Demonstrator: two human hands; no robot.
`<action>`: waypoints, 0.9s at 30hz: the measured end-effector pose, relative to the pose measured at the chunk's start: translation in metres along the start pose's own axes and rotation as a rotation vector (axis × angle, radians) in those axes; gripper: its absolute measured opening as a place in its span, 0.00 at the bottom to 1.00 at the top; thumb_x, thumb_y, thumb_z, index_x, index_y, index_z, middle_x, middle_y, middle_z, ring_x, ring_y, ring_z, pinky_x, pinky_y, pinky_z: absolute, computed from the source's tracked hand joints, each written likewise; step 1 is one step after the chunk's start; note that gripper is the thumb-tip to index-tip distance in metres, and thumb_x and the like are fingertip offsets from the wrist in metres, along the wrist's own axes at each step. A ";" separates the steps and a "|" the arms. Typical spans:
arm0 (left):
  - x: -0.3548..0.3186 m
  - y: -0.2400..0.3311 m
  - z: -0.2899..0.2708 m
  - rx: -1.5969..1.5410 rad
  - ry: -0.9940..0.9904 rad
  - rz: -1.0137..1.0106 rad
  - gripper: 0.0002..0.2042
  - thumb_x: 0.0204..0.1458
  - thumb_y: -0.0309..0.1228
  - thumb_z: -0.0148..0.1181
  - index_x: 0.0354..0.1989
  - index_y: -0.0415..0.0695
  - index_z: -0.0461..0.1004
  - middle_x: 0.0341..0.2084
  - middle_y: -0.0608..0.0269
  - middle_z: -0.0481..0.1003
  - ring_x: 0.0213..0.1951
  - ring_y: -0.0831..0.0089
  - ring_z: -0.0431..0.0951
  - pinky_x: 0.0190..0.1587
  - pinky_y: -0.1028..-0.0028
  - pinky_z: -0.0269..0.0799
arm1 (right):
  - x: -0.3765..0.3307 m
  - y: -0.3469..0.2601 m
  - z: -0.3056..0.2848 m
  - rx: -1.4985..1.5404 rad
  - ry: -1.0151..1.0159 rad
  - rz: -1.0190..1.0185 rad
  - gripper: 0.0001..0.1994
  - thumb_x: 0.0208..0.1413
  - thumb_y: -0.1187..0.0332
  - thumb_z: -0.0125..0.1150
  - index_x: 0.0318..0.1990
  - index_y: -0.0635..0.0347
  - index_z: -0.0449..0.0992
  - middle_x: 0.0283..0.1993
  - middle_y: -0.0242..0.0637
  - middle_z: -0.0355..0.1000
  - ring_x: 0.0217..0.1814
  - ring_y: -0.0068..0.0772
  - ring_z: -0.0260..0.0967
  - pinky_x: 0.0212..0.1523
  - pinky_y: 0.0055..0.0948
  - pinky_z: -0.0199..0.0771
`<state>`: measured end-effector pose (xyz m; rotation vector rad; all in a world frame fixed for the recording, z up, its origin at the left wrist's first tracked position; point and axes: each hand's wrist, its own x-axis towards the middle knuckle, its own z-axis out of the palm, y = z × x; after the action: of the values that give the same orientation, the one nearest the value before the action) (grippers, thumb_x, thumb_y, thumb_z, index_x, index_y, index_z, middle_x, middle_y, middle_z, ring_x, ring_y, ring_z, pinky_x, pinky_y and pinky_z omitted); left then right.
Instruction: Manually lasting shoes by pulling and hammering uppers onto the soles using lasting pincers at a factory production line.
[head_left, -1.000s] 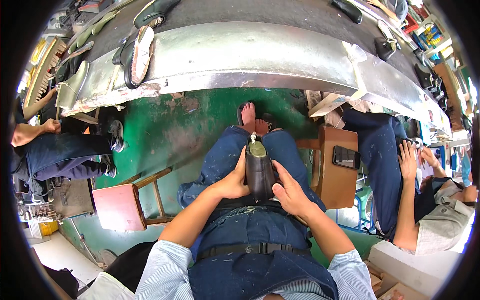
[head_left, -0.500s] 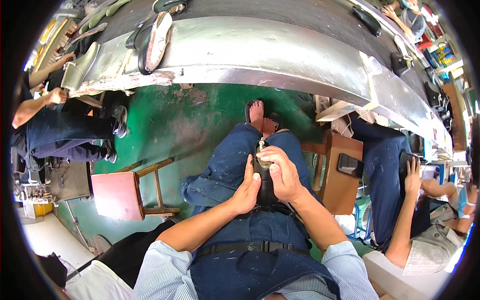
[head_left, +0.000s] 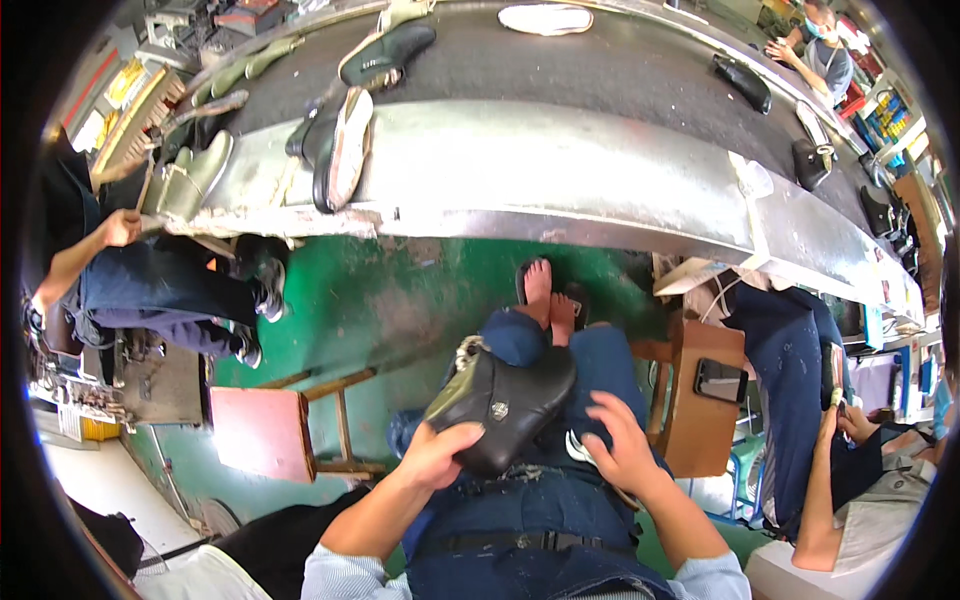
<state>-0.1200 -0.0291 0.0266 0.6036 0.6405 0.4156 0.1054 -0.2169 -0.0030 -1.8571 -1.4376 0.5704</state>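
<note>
Shoe [head_left: 530, 395] in black at lower centre of the frame, left hand [head_left: 437, 457] gripping its lower-left edge, probably light, slick and fairly firm, best held round the body, right hand [head_left: 622, 452] open nearby!

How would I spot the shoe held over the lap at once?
Below the long bench, find the blue trousers near the middle. Over them, the left hand holds a black shoe. Unlike the shoes on the bench, it is held, and shows a small pale emblem.
</note>
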 end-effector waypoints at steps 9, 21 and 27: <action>0.164 0.151 0.073 0.275 0.035 0.787 0.32 0.47 0.24 0.65 0.63 0.37 0.62 0.52 0.55 0.72 0.54 0.64 0.73 0.58 0.62 0.69 | -0.077 0.034 0.000 -0.161 0.010 0.176 0.23 0.43 0.63 0.73 0.45 0.64 0.73 0.58 0.52 0.65 0.60 0.59 0.63 0.61 0.47 0.64; 0.440 0.262 0.082 1.366 0.616 0.816 0.36 0.44 0.45 0.71 0.57 0.32 0.67 0.51 0.39 0.74 0.54 0.48 0.74 0.55 0.61 0.70 | -0.065 0.038 -0.014 -0.080 0.045 0.331 0.22 0.49 0.65 0.67 0.50 0.63 0.70 0.60 0.50 0.65 0.64 0.58 0.59 0.65 0.48 0.59; 0.345 0.279 0.068 2.075 0.528 1.215 0.34 0.48 0.43 0.67 0.61 0.38 0.65 0.64 0.46 0.62 0.68 0.49 0.56 0.67 0.53 0.52 | -0.056 0.034 -0.021 -0.086 0.026 0.316 0.20 0.50 0.65 0.66 0.49 0.63 0.71 0.59 0.51 0.65 0.64 0.57 0.60 0.64 0.47 0.60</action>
<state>0.1282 0.3382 0.0998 3.0101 1.0188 0.9741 0.1266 -0.2810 -0.0193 -2.1711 -1.1742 0.6402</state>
